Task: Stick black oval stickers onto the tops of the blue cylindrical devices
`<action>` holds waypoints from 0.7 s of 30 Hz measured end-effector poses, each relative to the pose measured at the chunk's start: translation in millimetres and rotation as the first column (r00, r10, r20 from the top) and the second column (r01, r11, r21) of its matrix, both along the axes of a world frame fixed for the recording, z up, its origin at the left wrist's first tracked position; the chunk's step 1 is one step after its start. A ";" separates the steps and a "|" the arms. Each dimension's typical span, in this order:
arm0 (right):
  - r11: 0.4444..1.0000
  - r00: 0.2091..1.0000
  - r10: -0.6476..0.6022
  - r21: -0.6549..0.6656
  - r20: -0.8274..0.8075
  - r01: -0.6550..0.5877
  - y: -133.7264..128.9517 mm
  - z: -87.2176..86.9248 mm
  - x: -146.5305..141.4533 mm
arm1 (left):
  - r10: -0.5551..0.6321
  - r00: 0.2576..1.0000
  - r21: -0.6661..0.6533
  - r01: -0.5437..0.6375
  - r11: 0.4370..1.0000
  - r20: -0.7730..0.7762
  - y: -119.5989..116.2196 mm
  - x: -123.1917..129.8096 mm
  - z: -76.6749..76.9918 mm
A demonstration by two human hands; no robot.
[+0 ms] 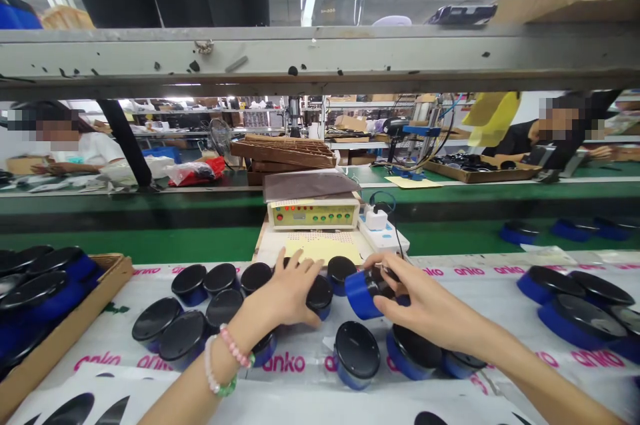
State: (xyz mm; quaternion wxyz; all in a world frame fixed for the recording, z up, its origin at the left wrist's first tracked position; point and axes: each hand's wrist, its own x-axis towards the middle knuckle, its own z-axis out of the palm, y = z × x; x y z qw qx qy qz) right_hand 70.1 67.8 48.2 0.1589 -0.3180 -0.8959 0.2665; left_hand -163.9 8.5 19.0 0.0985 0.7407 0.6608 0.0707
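R hand [407, 288] gripping a tilted blue tub [361, 295]; L hand [290, 288] spread wide, low over others.

Head view: R fingers wrap the tub's black end, prob. for a firm hold, leaving the blue side bare; L thumb is by a black-topped tub [319, 293], contact can't tell. Tubs sit black side up on a printed sheet [311, 345], prob. to spare the tops. Count: 2 hands; 1 tub held; 6 plain L of L hand, 2 part-hidden by it, 2 btwn hands, 1 nearer, 2 below R forearm, approx. 4 far R; 3 beyond R hand on green surface [450, 238]; 1 carton [75, 335] w/ more, far L.
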 end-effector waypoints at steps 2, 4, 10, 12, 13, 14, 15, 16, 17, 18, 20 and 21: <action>1.000 0.995 -0.005 -0.028 -0.101 0.002 -1.7 1.7 -0.9 | -0.076 0.994 0.027 0.074 0.997 0.076 2.2 11.8 -5.1; 0.998 0.982 -0.029 -0.057 -0.189 0.019 -0.5 2.8 -1.8 | -0.110 0.981 0.062 0.101 0.993 0.158 4.4 23.0 -12.7; 0.988 0.944 -0.084 -0.148 -0.320 0.037 6.6 6.7 -2.1 | -0.232 0.887 0.093 0.212 0.973 0.399 4.9 32.0 -29.3; 0.989 0.945 -0.084 -0.139 -0.316 0.041 7.2 6.0 -1.9 | -0.264 0.850 0.089 0.252 0.964 0.456 1.7 27.6 -22.9; 0.991 0.946 -0.082 -0.127 -0.315 0.044 7.0 5.3 -1.8 | -0.267 0.837 0.096 0.253 0.963 0.477 -0.6 26.2 -17.5; 0.993 0.946 -0.079 -0.112 -0.315 0.045 6.4 4.5 -2.0 | -0.263 0.819 0.106 0.244 0.964 0.510 -3.2 25.9 -11.2; 0.995 0.946 -0.070 -0.095 -0.316 0.041 5.2 3.7 -2.7 | -0.258 0.790 0.119 0.231 0.966 0.557 -6.1 27.2 -4.6; 0.996 0.947 -0.054 -0.079 -0.317 0.031 3.5 3.2 -3.9 | -0.252 0.753 0.139 0.212 0.967 0.608 -9.1 30.0 1.9; 0.998 0.947 -0.034 -0.063 -0.319 0.015 1.4 3.0 -5.7 | -0.247 0.718 0.166 0.183 0.969 0.651 -11.9 34.0 7.8; 0.999 0.946 -0.014 -0.047 -0.323 -0.001 -1.2 3.3 -8.3 | -0.245 0.695 0.199 0.148 0.969 0.676 -14.4 38.7 12.9; 1.000 0.942 0.003 -0.026 -0.337 -0.013 -6.6 4.9 -15.3 | -0.239 0.716 0.271 0.071 0.960 0.656 -18.3 47.6 20.3; 1.000 0.939 -0.001 -0.021 -0.345 -0.006 -9.0 6.0 -19.3 | -0.227 0.755 0.301 0.041 0.953 0.615 -19.6 50.8 22.8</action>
